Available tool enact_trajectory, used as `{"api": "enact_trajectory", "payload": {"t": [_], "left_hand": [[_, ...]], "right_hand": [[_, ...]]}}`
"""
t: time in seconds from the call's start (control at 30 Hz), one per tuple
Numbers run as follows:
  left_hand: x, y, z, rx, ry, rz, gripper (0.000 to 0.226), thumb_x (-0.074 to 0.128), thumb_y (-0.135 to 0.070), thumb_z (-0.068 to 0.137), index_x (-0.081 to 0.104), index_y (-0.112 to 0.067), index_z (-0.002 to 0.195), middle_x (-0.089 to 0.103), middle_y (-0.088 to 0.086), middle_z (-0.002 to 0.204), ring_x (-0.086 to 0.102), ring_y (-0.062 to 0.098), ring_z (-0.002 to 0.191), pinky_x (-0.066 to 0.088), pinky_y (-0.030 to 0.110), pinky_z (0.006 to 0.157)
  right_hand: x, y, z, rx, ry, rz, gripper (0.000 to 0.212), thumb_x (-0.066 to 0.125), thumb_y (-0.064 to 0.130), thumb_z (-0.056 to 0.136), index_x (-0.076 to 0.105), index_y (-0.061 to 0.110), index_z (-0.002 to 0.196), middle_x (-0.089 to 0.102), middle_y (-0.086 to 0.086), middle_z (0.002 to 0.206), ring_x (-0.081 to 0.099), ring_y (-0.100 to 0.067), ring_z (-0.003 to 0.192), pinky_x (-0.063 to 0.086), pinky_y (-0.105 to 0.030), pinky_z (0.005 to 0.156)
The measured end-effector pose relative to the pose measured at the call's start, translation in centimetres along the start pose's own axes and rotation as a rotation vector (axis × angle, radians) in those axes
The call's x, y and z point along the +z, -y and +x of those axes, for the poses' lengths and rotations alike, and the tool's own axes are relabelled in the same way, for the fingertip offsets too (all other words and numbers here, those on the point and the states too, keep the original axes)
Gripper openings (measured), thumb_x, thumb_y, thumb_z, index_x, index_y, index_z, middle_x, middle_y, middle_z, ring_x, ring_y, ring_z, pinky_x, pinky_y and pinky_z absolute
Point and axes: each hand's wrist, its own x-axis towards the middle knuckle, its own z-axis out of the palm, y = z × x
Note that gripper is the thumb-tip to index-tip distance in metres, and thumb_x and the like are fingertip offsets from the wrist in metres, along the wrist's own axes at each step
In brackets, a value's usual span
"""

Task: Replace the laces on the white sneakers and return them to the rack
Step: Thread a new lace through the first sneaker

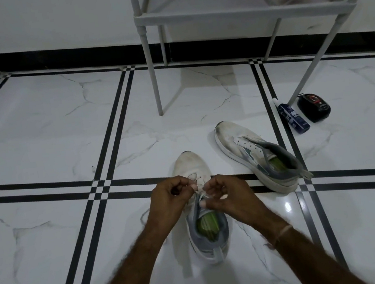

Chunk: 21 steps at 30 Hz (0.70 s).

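Observation:
A white sneaker [190, 165] with a grey collar and green insole stands on the floor in front of me, toe pointing away. Both hands are over its eyelets. My left hand [167, 198] pinches a white lace [200, 196] with curled fingers. My right hand [224, 194] pinches the lace too, just to the right of the tongue. A loop of lace [143, 215] trails on the floor left of the shoe. The second white sneaker [252, 154] lies to the right, without a lace, tipped slightly on its side.
A grey-white rack [192, 19] stands at the back, its legs on the marble floor, with a bag of things on its shelf. A blue spray bottle [293, 117] and a black round case [314, 107] lie by the rack's right front leg.

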Motion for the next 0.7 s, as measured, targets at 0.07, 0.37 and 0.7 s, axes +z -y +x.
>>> {"api": "enact_trajectory", "payload": {"t": [0.07,0.37,0.7], "left_hand": [[-0.1,0.4,-0.1,-0.001,-0.004,0.016,0.011,0.071,-0.01,0.089,0.074,-0.018,0.082,0.071,0.001,0.074,0.068,0.023,0.076,0.054,0.03,0.071],[1.2,0.5,-0.5,0.071,0.057,0.131,0.005,0.081,-0.023,0.08,0.076,-0.024,0.081,0.069,-0.007,0.083,0.065,0.008,0.083,0.054,0.026,0.077],[0.9,-0.4,-0.3,0.251,0.143,0.368,0.012,0.076,-0.028,0.077,0.077,-0.019,0.085,0.057,-0.011,0.09,0.059,0.006,0.081,0.049,0.026,0.068]], "right_hand": [[0.0,-0.6,-0.3,0.019,-0.045,-0.061,0.025,0.092,0.024,0.072,0.076,0.019,0.091,0.074,0.004,0.082,0.067,-0.009,0.077,0.053,-0.015,0.067],[0.1,-1.4,-0.5,0.096,-0.082,0.191,0.006,0.075,0.008,0.089,0.081,0.009,0.087,0.077,-0.01,0.079,0.075,-0.033,0.081,0.064,-0.046,0.077],[0.4,-1.9,-0.7,0.157,-0.074,0.311,0.008,0.073,0.007,0.091,0.08,0.005,0.094,0.078,-0.015,0.087,0.074,-0.038,0.089,0.063,-0.048,0.084]]}}
